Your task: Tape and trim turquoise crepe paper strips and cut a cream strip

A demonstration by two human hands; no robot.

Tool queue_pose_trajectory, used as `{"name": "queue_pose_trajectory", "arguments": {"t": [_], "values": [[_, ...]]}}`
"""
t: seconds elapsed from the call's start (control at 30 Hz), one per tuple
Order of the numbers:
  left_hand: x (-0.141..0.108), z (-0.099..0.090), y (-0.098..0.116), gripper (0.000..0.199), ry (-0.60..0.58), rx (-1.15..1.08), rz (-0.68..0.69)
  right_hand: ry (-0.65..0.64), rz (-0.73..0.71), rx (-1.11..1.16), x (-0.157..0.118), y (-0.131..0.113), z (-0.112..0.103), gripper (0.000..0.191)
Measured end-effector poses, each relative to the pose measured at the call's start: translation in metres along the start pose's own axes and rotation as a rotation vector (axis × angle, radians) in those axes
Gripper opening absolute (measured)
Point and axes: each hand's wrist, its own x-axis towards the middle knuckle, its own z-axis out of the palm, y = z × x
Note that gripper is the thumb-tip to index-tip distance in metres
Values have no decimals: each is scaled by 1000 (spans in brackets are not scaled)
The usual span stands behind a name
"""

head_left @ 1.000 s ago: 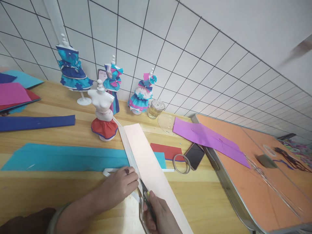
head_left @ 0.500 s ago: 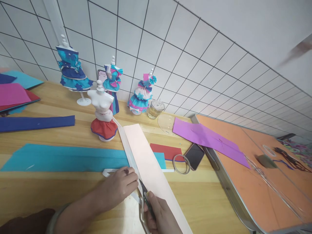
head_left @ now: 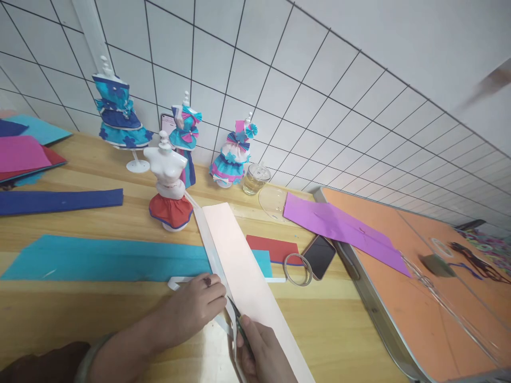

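Observation:
A long pale pink strip (head_left: 243, 260) lies slantwise across the table, with a narrow white strip (head_left: 208, 242) along its left edge. My left hand (head_left: 199, 302) rests at that edge, fingers closed on the white strip. In my right hand (head_left: 265, 354) is a pair of scissors (head_left: 246, 341), its dark blades pointing up-left along the edge near my left fingertips. A thin white piece curls beside the blades. Beneath the pink strip passes a wide turquoise strip (head_left: 120, 259). A small white mannequin (head_left: 166, 170) wearing a red skirt (head_left: 171, 211) stands beyond.
Dressed mannequins, including a blue one (head_left: 123, 122), line the tiled wall near a glass (head_left: 256, 179). To the right lie a tape roll (head_left: 288, 276), a phone (head_left: 319, 256), a purple sheet (head_left: 335, 223) and an orange metal-edged board (head_left: 399, 298). Coloured sheets (head_left: 27, 151) lie left.
The scissors have closed slightly in my right hand, and the thin white piece beside the blades has shifted a little. My left hand stays in place.

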Motion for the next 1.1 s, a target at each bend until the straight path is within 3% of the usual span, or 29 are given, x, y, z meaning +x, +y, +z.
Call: {"name": "queue_pose_trajectory", "arguments": {"t": [0.47, 0.7, 0.83, 1.1], "values": [[0, 0, -1, 22, -1, -16, -3, -45, 35, 13, -3, 5, -4, 69], [1, -2, 0, 26, 31, 0, 9, -14, 83, 95, 14, 9, 5, 61], [-1, 1, 0, 23, 27, -19, -3, -92, 104, 129, 19, 6, 6, 54], [-1, -1, 0, 23, 16, -43, -16, -120, 85, 107, 20, 1, 4, 50]]}}
